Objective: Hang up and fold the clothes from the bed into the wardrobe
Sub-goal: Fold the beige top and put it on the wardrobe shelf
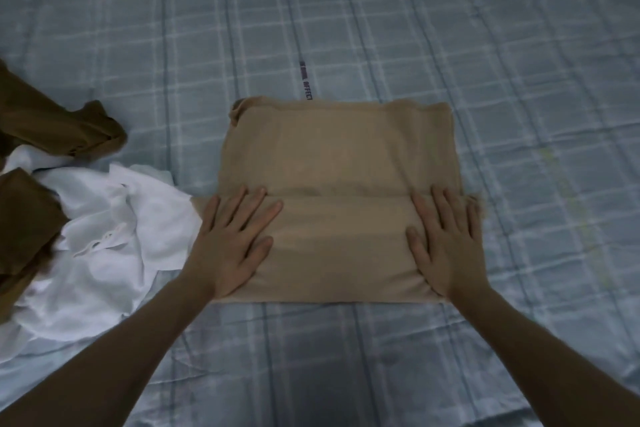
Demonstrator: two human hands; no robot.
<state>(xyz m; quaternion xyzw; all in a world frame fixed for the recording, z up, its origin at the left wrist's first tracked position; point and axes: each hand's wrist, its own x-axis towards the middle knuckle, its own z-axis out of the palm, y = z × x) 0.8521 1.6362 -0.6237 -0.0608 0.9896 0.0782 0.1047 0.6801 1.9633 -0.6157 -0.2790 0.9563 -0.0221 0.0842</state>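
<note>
1. Tan garment (341,163) lies on the bed (519,80), folded into a rough rectangle, near flap turned up over the body w/ its edge running across the middle.
2. Left hand (231,239) flat on the near-left part of the flap, fingers straight and spread, pressing down; grips nothing.
3. Right hand (446,246) flat on the near-right part, same: fingers straight, palm down, holding nothing.
4. Looks like the smoothing step mid-fold; prob. one more fold to go before it goes to the wardrobe (not in view).
5. Risks:
   - Far-left corner is rumpled/rolled; folding again over it would likely lock in a lump.
   - Right edge near the fingertips looks frayed or bunched, so the sides may not line up.
   - Fabric looks soft and slippy; lifting it w/o support under the middle could let the fold fall open.
6. White clothes (114,246) touch the garment's left edge; brown clothes (52,128) lie further left. A sweep of the left hand could drag white cloth into the fold.
</note>
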